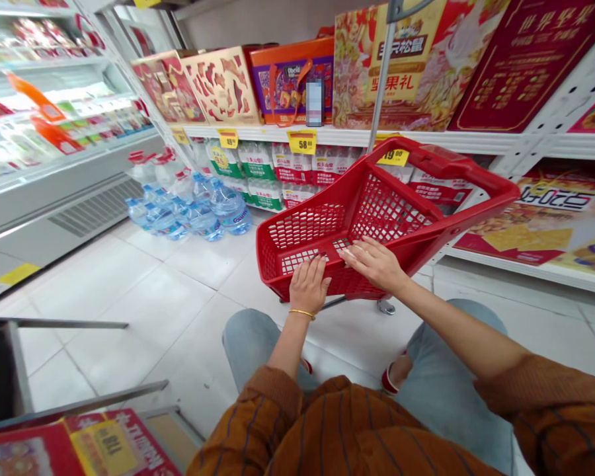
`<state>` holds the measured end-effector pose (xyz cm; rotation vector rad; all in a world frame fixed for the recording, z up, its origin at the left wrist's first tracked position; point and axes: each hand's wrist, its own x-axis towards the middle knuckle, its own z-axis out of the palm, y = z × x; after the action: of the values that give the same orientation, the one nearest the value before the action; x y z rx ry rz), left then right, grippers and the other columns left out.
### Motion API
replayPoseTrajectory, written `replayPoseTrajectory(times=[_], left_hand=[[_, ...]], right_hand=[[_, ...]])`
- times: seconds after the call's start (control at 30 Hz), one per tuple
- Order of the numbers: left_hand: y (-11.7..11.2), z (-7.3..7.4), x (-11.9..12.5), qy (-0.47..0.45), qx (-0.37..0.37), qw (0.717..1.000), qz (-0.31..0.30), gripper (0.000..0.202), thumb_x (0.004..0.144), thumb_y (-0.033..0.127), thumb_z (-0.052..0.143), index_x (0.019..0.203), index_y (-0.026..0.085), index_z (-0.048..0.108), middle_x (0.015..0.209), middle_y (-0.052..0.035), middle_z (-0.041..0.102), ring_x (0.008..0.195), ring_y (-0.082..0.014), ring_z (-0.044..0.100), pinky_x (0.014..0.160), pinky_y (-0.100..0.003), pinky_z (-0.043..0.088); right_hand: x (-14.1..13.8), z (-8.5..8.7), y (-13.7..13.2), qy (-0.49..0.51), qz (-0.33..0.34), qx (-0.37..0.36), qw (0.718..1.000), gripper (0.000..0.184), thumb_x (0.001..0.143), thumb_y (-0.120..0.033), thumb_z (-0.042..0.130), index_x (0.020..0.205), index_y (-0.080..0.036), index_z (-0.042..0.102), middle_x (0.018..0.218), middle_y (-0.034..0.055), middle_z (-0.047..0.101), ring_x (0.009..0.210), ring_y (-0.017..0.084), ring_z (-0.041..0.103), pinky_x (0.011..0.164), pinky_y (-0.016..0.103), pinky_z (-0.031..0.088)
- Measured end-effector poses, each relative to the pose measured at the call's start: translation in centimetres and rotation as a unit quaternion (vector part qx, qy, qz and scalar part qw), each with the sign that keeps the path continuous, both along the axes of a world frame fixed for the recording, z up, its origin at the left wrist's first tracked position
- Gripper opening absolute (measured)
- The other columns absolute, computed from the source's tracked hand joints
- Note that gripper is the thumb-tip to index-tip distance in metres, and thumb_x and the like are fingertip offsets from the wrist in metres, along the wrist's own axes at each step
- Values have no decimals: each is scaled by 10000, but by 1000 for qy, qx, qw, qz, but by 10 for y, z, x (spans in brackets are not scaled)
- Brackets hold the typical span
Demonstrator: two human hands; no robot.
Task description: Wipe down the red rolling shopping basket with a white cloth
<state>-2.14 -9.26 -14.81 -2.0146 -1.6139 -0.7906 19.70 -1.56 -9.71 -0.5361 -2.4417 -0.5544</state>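
The red wheeled shopping basket (391,198) has our hands on it: left hand (309,285), gold bangle (301,313) at its wrist, and right hand (374,264) lie open and apart on the mesh. It stands on the tile floor (178,291) before us, near bottled water (198,215) under shelves (277,135) of gift boxes (223,86).

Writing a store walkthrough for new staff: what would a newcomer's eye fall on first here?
The red wheeled shopping basket stands out first at the centre, with the left hand and right hand resting flat on its mesh. Above it, large red-and-gold gift boxes line the top shelf. To the left, bottled water is stacked on the tiled floor below the shelf.
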Motion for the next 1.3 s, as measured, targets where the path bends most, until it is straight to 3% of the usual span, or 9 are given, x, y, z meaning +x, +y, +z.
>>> replayPoseTrajectory(times=[0.23, 0.37, 0.57, 0.73, 0.87, 1.3], left_hand=[[-1, 2, 0, -9, -9, 1000, -3, 493, 981, 404, 318, 1376, 171, 496, 1332, -70, 604, 1218, -237, 524, 1105, -365, 270], [-1, 2, 5, -20, -11, 1000, 6, 506, 983, 416, 295, 1375, 168, 497, 1332, -71, 602, 1232, -237, 509, 1122, -366, 242], [-4, -3, 12, -43, -8, 999, 4, 561, 984, 428, 213, 1393, 150, 477, 1318, -97, 605, 1240, -245, 495, 1133, -391, 226], [-8, -9, 10, -43, 12, 999, -6, 653, 976, 492, 126, 1393, 134, 479, 1302, -117, 615, 1235, -249, 500, 1131, -388, 232], [-9, -13, 7, -27, 33, 999, -11, 629, 981, 487, 145, 1387, 155, 492, 1292, -98, 629, 1222, -237, 520, 1123, -362, 234], [-4, -13, 4, -36, 39, 999, -13, 580, 983, 467, 201, 1389, 172, 492, 1274, -99, 640, 1192, -233, 548, 1108, -354, 253]], right_hand=[[19, 9, 8, -27, -27, 52, 998, 359, 958, -154, 472, 1310, -196, 534, 1212, 71, 665, 1157, 201, 566, 1057, 420, 426], [24, 11, 8, -12, -50, 39, 998, 358, 958, -162, 483, 1312, -194, 523, 1331, 105, 594, 1199, 217, 549, 1049, 449, 434], [-12, 1, -10, 17, -3, -7, 1000, 366, 931, -181, 545, 1297, -191, 553, 1395, 128, 535, 1329, 255, 442, 1067, 475, 425], [-33, -14, -12, 26, -8, 27, 999, 348, 935, -159, 519, 1268, -230, 592, 1200, 63, 675, 1176, 217, 555, 1065, 461, 432], [-22, -16, -5, 28, 18, 30, 999, 391, 929, -149, 528, 1302, -256, 567, 1107, 40, 696, 1088, 178, 581, 1081, 431, 417], [27, -5, 19, 19, -20, 49, 998, 409, 924, -175, 564, 1320, -277, 547, 1105, 40, 696, 1091, 183, 573, 1066, 437, 429]])
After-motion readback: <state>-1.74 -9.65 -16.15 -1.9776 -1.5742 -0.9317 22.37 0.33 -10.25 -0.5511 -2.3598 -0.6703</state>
